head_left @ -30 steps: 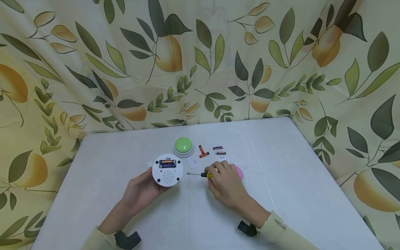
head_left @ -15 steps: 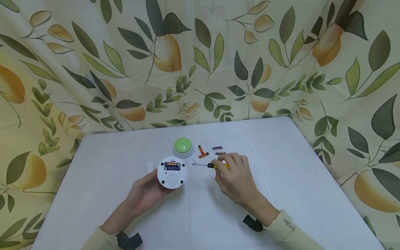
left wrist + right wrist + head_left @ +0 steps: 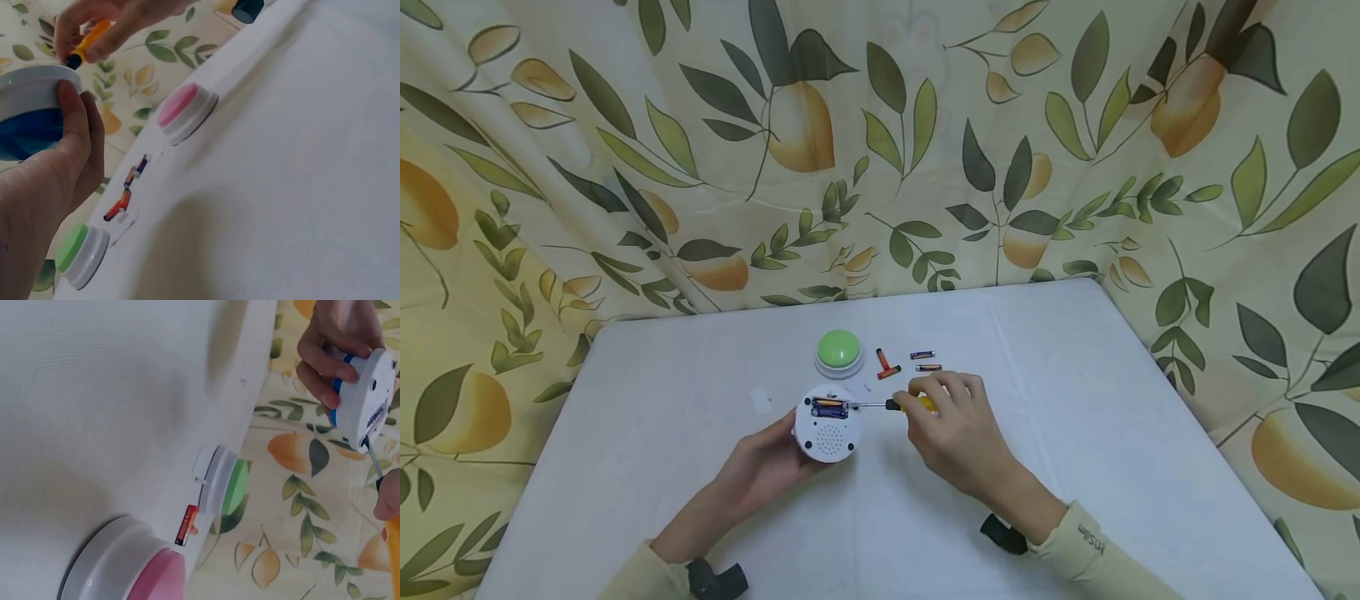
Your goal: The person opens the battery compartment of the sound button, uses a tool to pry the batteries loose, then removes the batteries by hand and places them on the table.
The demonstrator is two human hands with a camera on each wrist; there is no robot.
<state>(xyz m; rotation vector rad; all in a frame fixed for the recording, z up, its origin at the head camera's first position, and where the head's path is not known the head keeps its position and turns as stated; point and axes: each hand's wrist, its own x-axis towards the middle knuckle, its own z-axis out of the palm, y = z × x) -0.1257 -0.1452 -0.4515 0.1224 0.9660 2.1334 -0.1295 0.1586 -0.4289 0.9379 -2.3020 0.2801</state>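
Observation:
My left hand [image 3: 763, 471] holds up a round white push button [image 3: 829, 442], underside toward the head camera. Its blue dome [image 3: 31, 134] shows in the left wrist view. Batteries [image 3: 829, 408] lie in its uncovered compartment. My right hand [image 3: 958, 433] pinches a screwdriver [image 3: 928, 404] with a yellow and black handle. The screwdriver's metal shaft [image 3: 374, 456] points left, its tip at the underside beside the compartment, near a corner foot in the right wrist view. Whether the tip sits in a screw is too small to tell.
A green-domed button [image 3: 838, 350] stands behind the held one. Several loose batteries [image 3: 889, 372] lie to its right on the white table [image 3: 1075, 400]. A pink-domed button [image 3: 181, 106] is hidden behind my right hand in the head view. Small clear pieces [image 3: 762, 400] lie nearby.
My left hand has brought the button rightward and slightly lower. My right hand rose away to the right, then came back left, so the screwdriver tip now meets the button's underside.

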